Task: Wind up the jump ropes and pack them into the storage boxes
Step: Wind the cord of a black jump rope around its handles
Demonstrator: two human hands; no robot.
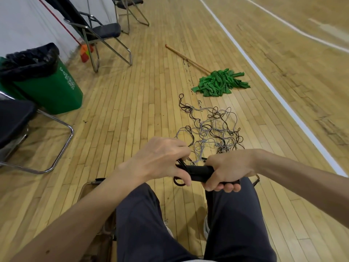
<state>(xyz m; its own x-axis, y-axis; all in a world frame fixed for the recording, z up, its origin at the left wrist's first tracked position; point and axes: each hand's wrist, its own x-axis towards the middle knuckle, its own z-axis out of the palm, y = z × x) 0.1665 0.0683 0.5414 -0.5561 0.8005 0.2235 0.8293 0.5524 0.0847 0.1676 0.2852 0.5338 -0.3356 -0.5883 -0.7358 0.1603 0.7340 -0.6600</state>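
I sit with my knees in dark trousers below the camera. My right hand grips the black jump rope handles, held roughly level above my knees. My left hand pinches the dark cord at the handles' left end, where a small loop hangs under my thumb. A tangled heap of thin black and grey jump ropes lies on the wooden floor just beyond my hands. No storage box can be made out.
A green mop with a wooden pole lies past the ropes. A green bin with a black liner stands at left. Folding chairs stand at back left and near left. White court lines run along the right.
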